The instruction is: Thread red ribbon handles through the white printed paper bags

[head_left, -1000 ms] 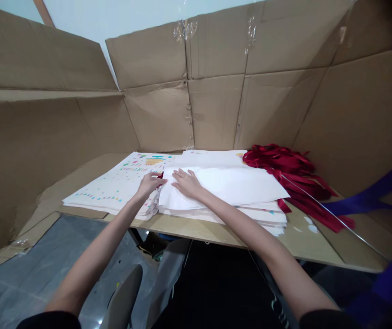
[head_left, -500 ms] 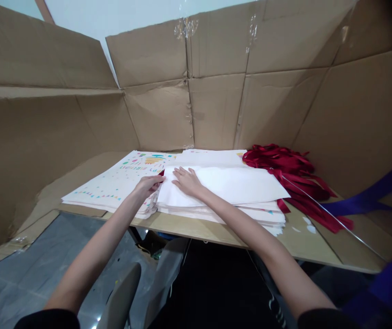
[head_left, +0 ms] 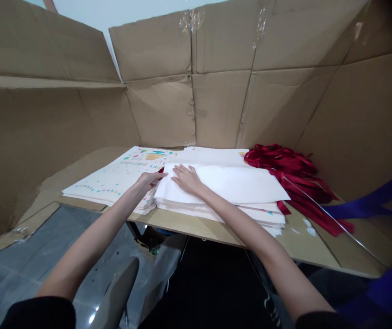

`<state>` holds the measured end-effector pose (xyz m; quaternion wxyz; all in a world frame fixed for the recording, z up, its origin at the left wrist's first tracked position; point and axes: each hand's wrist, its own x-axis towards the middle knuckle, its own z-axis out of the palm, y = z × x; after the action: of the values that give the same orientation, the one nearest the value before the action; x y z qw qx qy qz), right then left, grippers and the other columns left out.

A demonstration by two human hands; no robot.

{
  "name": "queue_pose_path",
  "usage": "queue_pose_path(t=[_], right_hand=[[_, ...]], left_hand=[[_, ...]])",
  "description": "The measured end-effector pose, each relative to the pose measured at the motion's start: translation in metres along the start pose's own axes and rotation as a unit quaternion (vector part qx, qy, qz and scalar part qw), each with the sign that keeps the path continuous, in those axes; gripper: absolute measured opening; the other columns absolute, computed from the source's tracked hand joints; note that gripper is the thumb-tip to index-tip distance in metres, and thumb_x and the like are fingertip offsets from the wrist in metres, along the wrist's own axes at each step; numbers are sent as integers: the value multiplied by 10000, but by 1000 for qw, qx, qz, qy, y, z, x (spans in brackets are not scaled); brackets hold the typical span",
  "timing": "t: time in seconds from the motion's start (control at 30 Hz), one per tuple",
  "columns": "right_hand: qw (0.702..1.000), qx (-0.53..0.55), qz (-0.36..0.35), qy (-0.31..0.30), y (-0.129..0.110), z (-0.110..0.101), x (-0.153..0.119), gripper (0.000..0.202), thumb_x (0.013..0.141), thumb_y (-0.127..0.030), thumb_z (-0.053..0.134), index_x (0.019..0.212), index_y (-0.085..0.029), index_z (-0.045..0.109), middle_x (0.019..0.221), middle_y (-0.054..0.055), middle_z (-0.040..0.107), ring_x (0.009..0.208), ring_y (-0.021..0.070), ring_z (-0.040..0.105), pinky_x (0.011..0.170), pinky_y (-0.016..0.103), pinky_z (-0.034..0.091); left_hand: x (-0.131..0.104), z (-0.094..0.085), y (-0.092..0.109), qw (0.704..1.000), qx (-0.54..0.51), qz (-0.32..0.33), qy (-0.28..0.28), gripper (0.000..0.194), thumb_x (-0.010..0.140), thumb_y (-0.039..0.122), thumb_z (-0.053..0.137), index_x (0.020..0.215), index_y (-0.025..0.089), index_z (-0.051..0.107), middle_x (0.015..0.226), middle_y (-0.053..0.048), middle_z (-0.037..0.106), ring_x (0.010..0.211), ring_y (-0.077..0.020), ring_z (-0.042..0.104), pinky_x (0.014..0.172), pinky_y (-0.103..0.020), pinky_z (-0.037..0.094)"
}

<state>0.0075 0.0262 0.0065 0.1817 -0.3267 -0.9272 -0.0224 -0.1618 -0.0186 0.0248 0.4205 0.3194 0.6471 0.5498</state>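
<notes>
My left hand (head_left: 149,180) pinches the end of a dark red ribbon (head_left: 162,170) at the left edge of a folded white sheet (head_left: 237,185). My right hand (head_left: 188,179) lies flat on that sheet with its fingers spread, pressing on its left part. Beneath it is a stack of white sheets (head_left: 257,214), with bits of coloured print at the edges. A dark red ribbon end (head_left: 283,208) also sticks out at the sheet's right side. To the left lies a pile of printed birthday sheets (head_left: 103,178), partly behind my left hand.
A heap of dark red ribbons (head_left: 281,162) lies at the right, with a thin metal rod (head_left: 329,214) across its strands. A blue ribbon (head_left: 363,205) hangs at far right. Cardboard walls (head_left: 219,105) enclose the table (head_left: 182,223). A grey chair (head_left: 122,288) stands below left.
The view has shifted slightly. My left hand stays on the ribbon end at the sheet's left edge, tilted a little flatter. My right hand keeps its place on the sheet.
</notes>
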Motion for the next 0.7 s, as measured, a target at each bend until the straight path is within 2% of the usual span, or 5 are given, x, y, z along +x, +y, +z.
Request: queue_pose_path(t=[0.13, 0.33, 0.5, 0.6, 0.7], right_hand=[[1000, -3, -1, 8, -1, 0, 0, 437, 978, -349, 350, 1341, -143, 481, 1451, 108, 441, 1370, 249, 343, 1120, 494, 231], [1000, -9, -7, 16, -1, -3, -3, 430, 979, -346, 342, 1326, -144, 495, 1438, 107, 458, 1360, 250, 356, 1116, 506, 237], [1000, -19, -3, 12, -1, -1, -2, 419, 974, -342, 369, 1333, -156, 483, 1453, 104, 439, 1369, 248, 341, 1117, 496, 236], [1000, -24, 2, 13, -1, 1, 1, 404, 978, -347, 365, 1315, -165, 493, 1449, 101, 445, 1365, 244, 348, 1107, 499, 251], [999, -32, 0, 20, 0, 2, 4, 365, 986, -326, 348, 1254, -162, 534, 1418, 94, 486, 1336, 240, 387, 1075, 504, 299]], left_hand=[[-2, 4, -4, 999, 11, 27, 25, 387, 425, 157, 880, 555, 136, 516, 409, 75, 415, 360, -20, 283, 379, -190, 156], [-1, 7, -8, 991, 55, 88, 84, 400, 420, 209, 882, 680, 127, 590, 418, 55, 498, 376, -71, 406, 401, -193, 254], [-7, 6, 0, 998, 20, 42, 49, 472, 414, 73, 853, 820, 106, 613, 447, 69, 497, 382, -48, 391, 416, -180, 262], [-7, 5, 6, 999, 2, 11, 33, 410, 434, 25, 826, 774, 110, 615, 469, 62, 498, 393, -37, 399, 421, -172, 264], [-2, 1, 10, 1000, 10, 8, 0, 331, 451, 58, 830, 705, 114, 626, 514, 23, 544, 429, -50, 452, 422, -170, 288]])
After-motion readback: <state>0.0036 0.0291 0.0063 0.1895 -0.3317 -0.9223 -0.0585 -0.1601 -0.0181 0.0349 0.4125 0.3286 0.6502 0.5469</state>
